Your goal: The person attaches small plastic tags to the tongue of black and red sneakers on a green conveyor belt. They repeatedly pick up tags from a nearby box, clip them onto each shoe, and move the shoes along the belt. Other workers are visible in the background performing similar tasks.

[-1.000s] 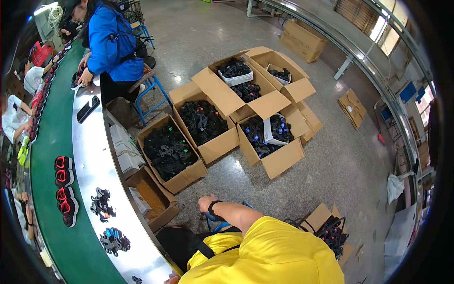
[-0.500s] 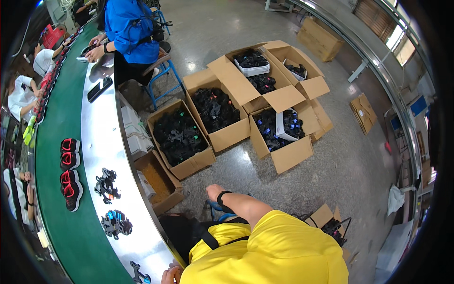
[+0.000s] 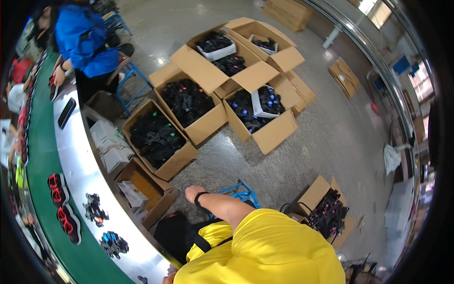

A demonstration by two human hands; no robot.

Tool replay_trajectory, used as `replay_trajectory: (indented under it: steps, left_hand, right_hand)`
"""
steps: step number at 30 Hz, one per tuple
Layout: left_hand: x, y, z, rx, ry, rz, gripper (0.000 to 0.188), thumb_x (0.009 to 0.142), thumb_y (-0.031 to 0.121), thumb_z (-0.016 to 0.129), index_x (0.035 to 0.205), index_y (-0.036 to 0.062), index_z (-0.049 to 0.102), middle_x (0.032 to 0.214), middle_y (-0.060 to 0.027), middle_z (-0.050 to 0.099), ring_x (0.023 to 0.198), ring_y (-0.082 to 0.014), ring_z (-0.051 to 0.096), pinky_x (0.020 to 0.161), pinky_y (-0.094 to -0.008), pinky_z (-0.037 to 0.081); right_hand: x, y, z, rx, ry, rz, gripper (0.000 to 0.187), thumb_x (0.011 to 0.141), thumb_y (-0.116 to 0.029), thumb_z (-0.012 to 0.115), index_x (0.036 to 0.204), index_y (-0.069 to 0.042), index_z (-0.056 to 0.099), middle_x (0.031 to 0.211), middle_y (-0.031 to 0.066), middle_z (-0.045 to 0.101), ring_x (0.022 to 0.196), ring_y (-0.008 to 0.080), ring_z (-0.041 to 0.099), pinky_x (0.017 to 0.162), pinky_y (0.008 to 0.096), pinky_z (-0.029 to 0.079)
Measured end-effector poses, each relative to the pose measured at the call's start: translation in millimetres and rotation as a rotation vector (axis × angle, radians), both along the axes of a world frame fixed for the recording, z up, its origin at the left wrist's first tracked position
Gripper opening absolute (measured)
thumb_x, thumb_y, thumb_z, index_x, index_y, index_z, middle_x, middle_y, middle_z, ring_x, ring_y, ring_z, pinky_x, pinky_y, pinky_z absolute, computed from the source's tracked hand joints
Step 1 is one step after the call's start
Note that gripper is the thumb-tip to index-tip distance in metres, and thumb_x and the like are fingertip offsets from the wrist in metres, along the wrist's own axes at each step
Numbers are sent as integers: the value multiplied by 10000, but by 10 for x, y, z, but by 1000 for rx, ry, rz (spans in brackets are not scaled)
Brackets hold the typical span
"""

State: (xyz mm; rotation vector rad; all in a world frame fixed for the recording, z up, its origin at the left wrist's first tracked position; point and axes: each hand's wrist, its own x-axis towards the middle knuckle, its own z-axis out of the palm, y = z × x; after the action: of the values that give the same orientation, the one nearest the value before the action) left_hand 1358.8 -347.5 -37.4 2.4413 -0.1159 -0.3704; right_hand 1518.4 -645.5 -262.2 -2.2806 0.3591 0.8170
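My right hand [image 3: 194, 193], with a black band at its wrist, is held out over the floor beside the table. Its fingers look curled in, and nothing shows in them. Only a sliver of my left hand [image 3: 169, 277] appears at the lower edge, against the table's rim; its fingers are hidden. On the metal strip [image 3: 87, 163] nearest me lie a cluster of black plastic clips with orange bits [image 3: 95, 209] and a cluster of black and blue clips [image 3: 114, 244]. A further dark clip [image 3: 143, 279] lies close to my left hand.
Black-and-red shoes [image 3: 69, 223] stand on the green belt [image 3: 40, 156]. Open cartons [image 3: 274, 134] of black parts sit on the floor; another carton [image 3: 314, 194] is at lower right. A blue stool [image 3: 245, 191] is beside me. A co-worker in blue [image 3: 87, 40] handles a shoe [image 3: 53, 89].
The view has swung to the right, so the table and cartons sit further left and the lower-right carton shows more. My right arm stays outstretched. Less of my left hand shows.
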Motion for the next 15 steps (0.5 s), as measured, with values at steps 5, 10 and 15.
replay_trajectory:
  steps: [5,10,15]
  left_hand:
    - [201,-130,1,28,25,-49,171,855,-74,599,1009,-21,652,852,-151,641,768,-266,610,702,-350,491]
    - [293,-177,17,40,44,-56,172,857,-81,595,1010,-24,651,856,-153,643,772,-268,612,704,-352,492]
    - [292,-174,3,41,47,-17,173,859,-88,591,1010,-27,649,860,-156,644,777,-270,614,707,-353,493]
  right_hand:
    - [134,204,-362,-14,1,-17,269,882,-131,536,1053,-78,736,1159,143,685,1083,326,649,869,453,528]
    - [252,190,-338,-121,-186,22,269,871,-118,526,1024,-55,739,1177,103,652,1135,296,555,915,404,486]
    - [272,86,-380,34,-24,81,278,896,-96,485,1004,-29,732,1173,161,656,1115,299,589,951,419,456]
